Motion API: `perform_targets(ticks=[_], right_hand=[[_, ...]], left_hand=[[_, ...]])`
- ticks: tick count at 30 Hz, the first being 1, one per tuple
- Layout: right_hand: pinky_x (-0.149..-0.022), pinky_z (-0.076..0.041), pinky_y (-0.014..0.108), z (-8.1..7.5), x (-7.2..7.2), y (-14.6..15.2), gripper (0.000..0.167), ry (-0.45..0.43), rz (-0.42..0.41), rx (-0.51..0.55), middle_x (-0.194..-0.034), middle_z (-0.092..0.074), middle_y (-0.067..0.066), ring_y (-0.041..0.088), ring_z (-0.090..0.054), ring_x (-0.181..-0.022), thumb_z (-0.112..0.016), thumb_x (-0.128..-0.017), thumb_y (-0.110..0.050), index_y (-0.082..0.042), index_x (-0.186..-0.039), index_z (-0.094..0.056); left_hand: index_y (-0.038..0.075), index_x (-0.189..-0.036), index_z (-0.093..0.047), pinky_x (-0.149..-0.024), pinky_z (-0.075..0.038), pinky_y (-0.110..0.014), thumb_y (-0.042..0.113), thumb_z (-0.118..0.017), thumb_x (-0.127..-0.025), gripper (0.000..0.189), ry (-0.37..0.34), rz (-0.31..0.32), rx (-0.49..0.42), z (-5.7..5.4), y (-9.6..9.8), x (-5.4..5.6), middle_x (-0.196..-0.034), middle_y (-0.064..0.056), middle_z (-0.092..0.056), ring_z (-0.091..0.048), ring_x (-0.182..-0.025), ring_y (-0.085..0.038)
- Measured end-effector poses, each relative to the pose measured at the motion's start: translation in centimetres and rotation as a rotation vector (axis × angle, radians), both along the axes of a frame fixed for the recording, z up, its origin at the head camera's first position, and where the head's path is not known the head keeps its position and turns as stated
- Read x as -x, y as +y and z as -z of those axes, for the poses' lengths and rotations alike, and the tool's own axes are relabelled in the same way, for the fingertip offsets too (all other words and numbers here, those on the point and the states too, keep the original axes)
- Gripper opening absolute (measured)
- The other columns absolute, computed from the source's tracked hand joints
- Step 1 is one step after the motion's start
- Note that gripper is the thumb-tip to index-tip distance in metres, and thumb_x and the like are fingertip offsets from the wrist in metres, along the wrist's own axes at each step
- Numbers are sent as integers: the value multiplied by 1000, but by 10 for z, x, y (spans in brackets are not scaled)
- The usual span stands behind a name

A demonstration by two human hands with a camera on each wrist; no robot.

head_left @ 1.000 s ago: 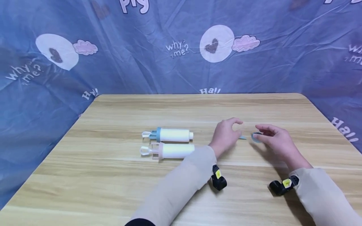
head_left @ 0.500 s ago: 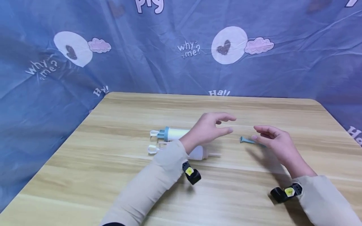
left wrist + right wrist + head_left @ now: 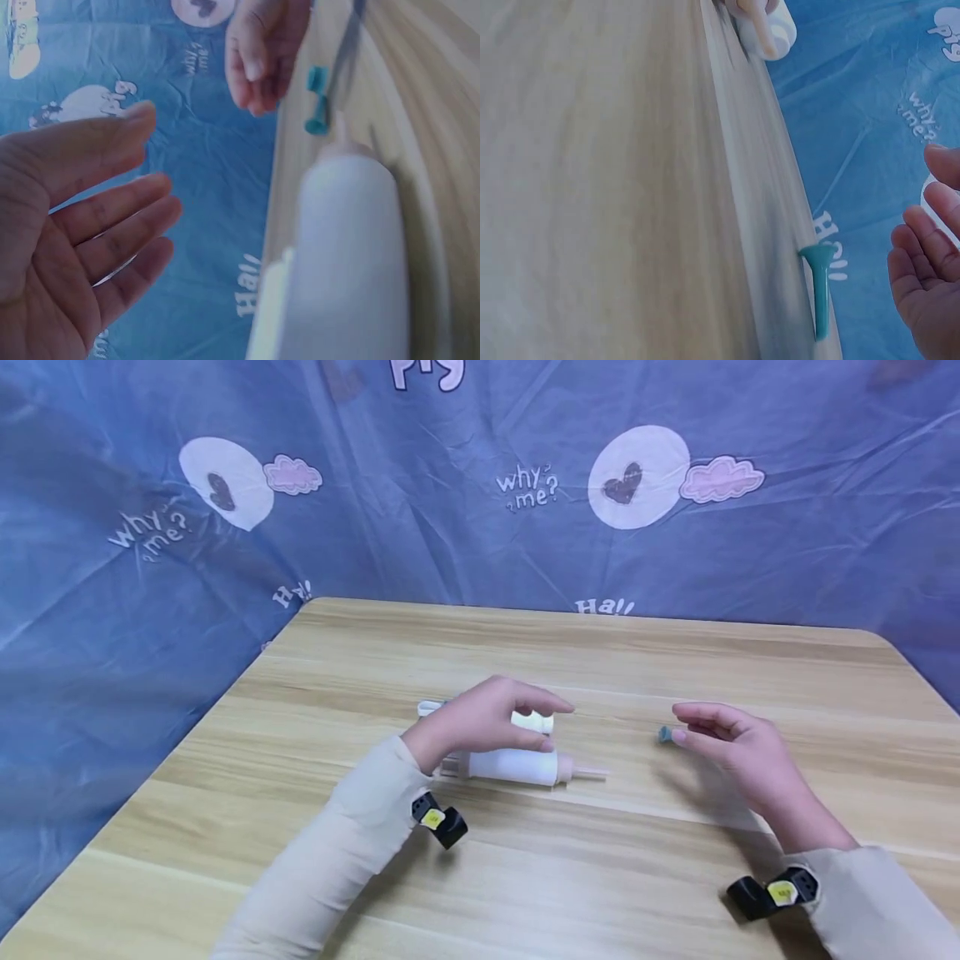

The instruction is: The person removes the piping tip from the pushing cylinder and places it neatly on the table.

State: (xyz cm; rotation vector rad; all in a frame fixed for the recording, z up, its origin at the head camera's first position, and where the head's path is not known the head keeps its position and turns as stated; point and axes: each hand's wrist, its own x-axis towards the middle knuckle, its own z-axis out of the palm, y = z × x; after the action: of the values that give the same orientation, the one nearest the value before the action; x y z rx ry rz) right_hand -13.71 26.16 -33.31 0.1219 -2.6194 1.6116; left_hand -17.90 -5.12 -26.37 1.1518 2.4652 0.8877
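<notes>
My left hand (image 3: 487, 718) hovers over two white plunger syringes lying side by side, thumb and fingers apart, holding nothing. The front syringe (image 3: 513, 766) has a pale pink tip pointing right. Most of the rear syringe (image 3: 536, 722) is hidden behind the hand; its white end shows. To the right, my right hand (image 3: 750, 756) stays above the table with relaxed fingers and nothing in them. A teal flared nozzle (image 3: 820, 289) lies close to it, mostly covered in the head view. The left wrist view also shows a small teal piece (image 3: 317, 78) beside that nozzle.
The wooden table (image 3: 637, 868) runs back to a blue printed cloth (image 3: 450, 527) hanging behind it. Black wrist cameras sit on the left cuff (image 3: 438, 820) and the right cuff (image 3: 776, 893).
My left hand has moved left, from near the teal pieces to over the syringes. The right hand stays almost in place. The head view has turned slightly.
</notes>
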Motion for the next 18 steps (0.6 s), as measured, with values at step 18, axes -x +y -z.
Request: perform_targets(ticks=[18], right_hand=[[-76,-44,7,-2,-2,-9,31,18,-63,56,-102,-63,-22,-5,-58,-93,-66,-85,-11,-8,-116,-63]], left_hand=[[11,-123,-61,-97,-41,-25,18,-71,-82,43,19,28,143,39,-12,3,-122,0,-62,-55,-115,-14]])
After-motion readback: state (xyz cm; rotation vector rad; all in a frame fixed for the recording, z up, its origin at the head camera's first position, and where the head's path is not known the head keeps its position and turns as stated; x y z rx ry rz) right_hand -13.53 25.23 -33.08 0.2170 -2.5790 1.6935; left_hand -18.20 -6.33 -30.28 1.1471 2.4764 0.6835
